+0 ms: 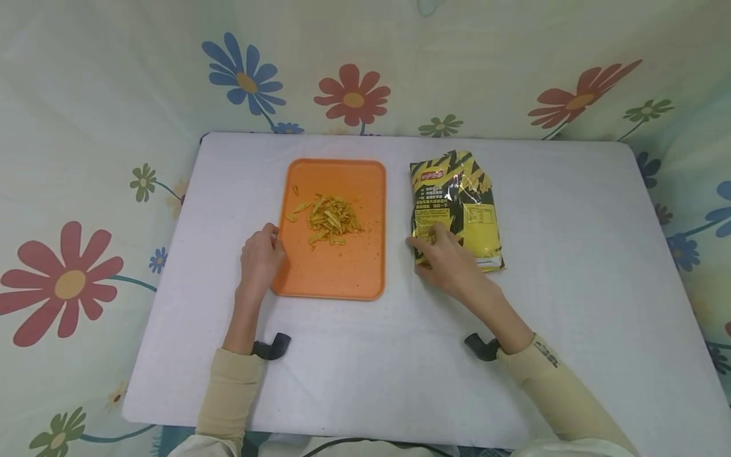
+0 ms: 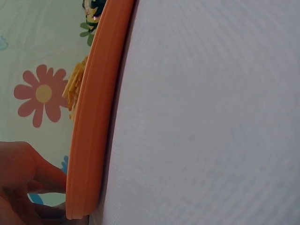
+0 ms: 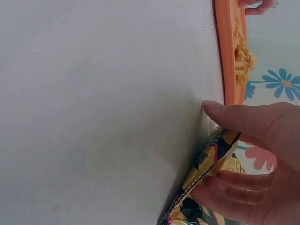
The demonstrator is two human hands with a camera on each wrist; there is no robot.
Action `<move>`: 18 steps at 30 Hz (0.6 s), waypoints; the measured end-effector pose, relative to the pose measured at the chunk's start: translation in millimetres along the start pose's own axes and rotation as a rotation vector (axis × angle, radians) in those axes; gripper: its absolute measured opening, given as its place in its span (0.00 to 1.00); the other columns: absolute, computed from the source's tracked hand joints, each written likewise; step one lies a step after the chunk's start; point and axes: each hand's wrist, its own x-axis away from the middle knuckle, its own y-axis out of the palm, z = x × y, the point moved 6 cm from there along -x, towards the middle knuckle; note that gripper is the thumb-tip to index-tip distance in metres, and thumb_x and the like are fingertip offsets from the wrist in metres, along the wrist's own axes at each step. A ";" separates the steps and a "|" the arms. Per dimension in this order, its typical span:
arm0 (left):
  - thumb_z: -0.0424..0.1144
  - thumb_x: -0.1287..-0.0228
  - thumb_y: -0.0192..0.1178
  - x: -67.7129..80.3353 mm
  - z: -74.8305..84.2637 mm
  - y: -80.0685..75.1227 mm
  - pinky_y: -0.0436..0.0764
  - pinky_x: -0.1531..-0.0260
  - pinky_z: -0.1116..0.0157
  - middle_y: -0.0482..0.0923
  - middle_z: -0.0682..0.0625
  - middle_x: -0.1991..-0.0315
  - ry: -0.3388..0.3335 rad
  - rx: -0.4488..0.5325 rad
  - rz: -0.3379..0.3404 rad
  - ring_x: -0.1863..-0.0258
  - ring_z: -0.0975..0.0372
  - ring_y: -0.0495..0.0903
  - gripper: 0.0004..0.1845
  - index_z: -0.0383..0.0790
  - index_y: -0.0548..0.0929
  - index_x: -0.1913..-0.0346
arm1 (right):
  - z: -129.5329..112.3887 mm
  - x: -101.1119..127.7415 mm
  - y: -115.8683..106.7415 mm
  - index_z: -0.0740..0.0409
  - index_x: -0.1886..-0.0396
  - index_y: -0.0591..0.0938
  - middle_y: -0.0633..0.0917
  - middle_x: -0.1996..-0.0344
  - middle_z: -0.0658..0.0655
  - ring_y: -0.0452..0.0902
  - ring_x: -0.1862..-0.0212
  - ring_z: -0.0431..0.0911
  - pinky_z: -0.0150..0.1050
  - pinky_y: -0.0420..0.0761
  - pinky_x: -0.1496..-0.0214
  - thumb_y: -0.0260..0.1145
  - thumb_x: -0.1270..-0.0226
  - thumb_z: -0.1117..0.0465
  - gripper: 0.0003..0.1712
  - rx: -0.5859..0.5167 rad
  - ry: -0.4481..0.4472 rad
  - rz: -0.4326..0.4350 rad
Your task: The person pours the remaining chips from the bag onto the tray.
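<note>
An orange tray (image 1: 334, 279) lies in the middle of the white table (image 1: 571, 285) with a pile of yellow chips (image 1: 331, 219) on it. My left hand (image 1: 273, 242) is at the tray's left edge, with curled fingers (image 2: 33, 171) pinching the tray rim (image 2: 93, 117). To the right of the tray lies a yellow and black snack bag (image 1: 462, 197). My right hand (image 1: 427, 251) grips its near end, the thumb (image 3: 243, 117) on one side and the fingers curled over the bag (image 3: 206, 161).
Flowered cloth (image 1: 85, 190) hangs around the table on three sides. The right wrist view also shows the tray (image 3: 229, 51) and chips (image 3: 243, 56) beyond the bag. Bare table surface lies to the right of the bag and in front of the tray.
</note>
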 end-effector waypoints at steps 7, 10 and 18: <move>0.29 0.26 0.52 -0.4 -4.2 -1.7 0.75 0.74 0.63 0.83 0.36 0.62 -0.013 -0.007 0.011 0.70 0.52 0.79 0.17 0.27 0.78 0.39 | -4.1 3.2 -7.9 0.51 0.31 0.79 0.71 0.38 0.72 0.76 0.46 0.65 0.57 0.84 0.63 0.76 0.36 0.58 0.33 0.012 -0.054 0.091; 0.29 0.25 0.53 -0.4 -5.4 -2.8 0.75 0.74 0.64 0.84 0.36 0.61 -0.014 -0.001 0.027 0.70 0.52 0.80 0.17 0.27 0.78 0.38 | -4.6 6.3 -14.8 0.53 0.32 0.79 0.71 0.36 0.72 0.77 0.43 0.68 0.62 0.84 0.60 0.77 0.37 0.58 0.34 -0.003 -0.070 0.145; 0.32 0.24 0.53 -1.5 0.8 -9.7 0.76 0.74 0.60 0.82 0.35 0.63 0.034 -0.018 0.078 0.69 0.50 0.78 0.19 0.24 0.78 0.36 | 2.4 19.1 -34.3 0.57 0.36 0.81 0.77 0.37 0.69 0.79 0.46 0.63 0.58 0.83 0.52 0.80 0.41 0.55 0.34 -0.074 -0.158 0.307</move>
